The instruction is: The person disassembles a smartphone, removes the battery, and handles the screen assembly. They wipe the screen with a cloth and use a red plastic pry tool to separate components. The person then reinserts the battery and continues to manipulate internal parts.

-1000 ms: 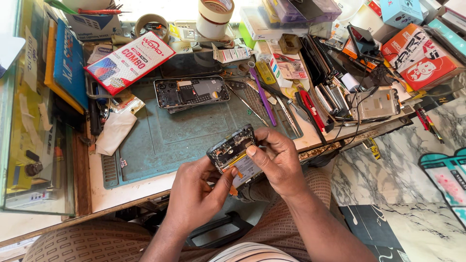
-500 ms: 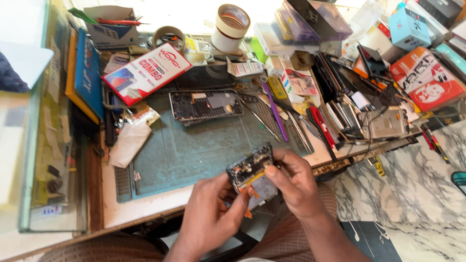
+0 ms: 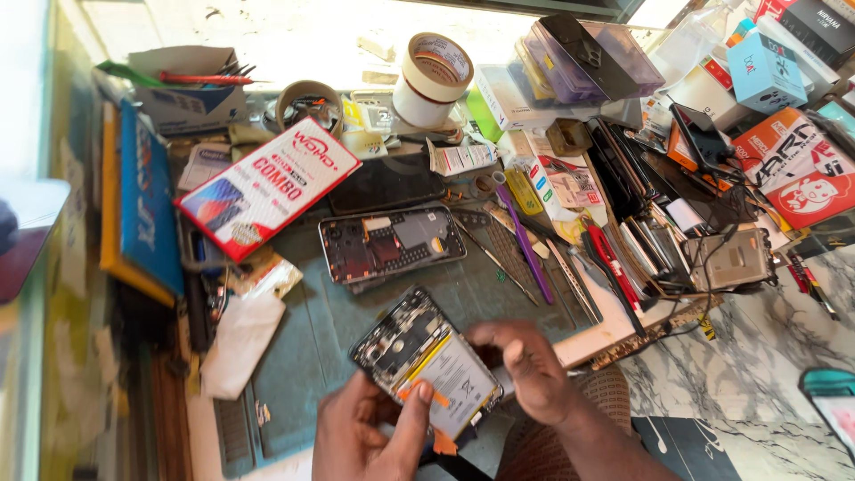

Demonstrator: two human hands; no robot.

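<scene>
Lower now than half a second ago, the opened phone [image 3: 427, 363] sits bottom centre, battery up. Left hand [image 3: 370, 436] clamps its lower edge, thumb on the battery; right hand [image 3: 525, 370] pinches its right edge. Inspection step, likely; prying next needs a steady hold above the mat [image 3: 374, 312].

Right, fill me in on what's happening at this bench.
A person holds an opened phone with its back off, battery showing, over a green work mat. The left hand grips it from below, thumb on the battery; the right hand holds its right edge. Another stripped phone frame lies on the mat amid tools.
</scene>
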